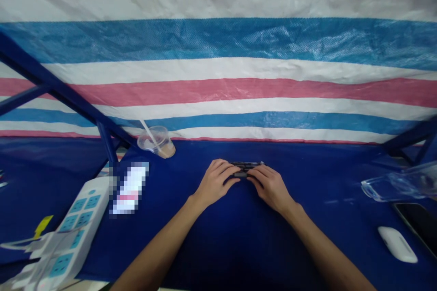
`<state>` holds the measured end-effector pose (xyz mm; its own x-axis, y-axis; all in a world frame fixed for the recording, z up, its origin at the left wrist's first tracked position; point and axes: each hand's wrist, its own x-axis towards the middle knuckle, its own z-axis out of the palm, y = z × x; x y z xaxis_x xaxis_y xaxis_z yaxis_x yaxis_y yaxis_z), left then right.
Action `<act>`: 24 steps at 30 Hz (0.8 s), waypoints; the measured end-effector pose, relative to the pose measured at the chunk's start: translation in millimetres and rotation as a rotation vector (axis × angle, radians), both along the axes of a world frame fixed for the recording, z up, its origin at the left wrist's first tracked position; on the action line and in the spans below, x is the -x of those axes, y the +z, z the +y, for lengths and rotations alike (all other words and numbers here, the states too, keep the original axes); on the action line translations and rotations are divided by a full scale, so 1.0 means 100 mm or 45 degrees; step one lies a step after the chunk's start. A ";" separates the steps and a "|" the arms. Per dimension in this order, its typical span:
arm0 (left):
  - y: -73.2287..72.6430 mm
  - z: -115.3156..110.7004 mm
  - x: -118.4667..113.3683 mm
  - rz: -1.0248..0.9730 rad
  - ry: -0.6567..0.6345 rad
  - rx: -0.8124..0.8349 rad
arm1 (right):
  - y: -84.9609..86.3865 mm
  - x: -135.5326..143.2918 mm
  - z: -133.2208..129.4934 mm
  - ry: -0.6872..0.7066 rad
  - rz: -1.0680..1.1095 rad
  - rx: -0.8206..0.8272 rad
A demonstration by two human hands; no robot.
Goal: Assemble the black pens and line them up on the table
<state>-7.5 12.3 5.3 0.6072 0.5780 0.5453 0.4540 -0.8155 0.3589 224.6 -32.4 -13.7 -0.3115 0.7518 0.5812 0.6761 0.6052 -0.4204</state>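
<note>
Several dark pens (pixel 243 168) lie side by side, left to right, on the blue tabletop (pixel 246 232) in the middle of the view. My left hand (pixel 217 181) has its fingers bent around their left ends. At their right ends, my right hand (pixel 269 185) curls its fingertips over them in the same way. Both hands rest on the table with the pens between them. The fingers cover the ends, so the exact number of pens cannot be made out.
A plastic cup with a straw (pixel 166 147) lies tipped at the back left. Nearer are a lit phone (pixel 131 188) and a power strip (pixel 82 218). At right are a clear bottle (pixel 399 185), a dark phone (pixel 418 223) and a white case (pixel 398 244). Striped sheeting (pixel 218 91) hangs behind.
</note>
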 end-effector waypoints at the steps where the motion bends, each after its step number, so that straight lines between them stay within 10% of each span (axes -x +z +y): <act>1: 0.00 0.01 0.00 -0.010 0.000 -0.007 | 0.00 0.00 0.00 -0.002 0.005 0.000; 24: -0.01 0.00 0.00 0.015 0.006 0.033 | 0.01 -0.01 -0.01 0.008 0.019 -0.020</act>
<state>-7.2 11.9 4.7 0.6105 0.5947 0.5231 0.4622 -0.8038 0.3744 225.3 -33.5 -12.6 -0.3074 0.7407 0.5974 0.6659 0.6159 -0.4210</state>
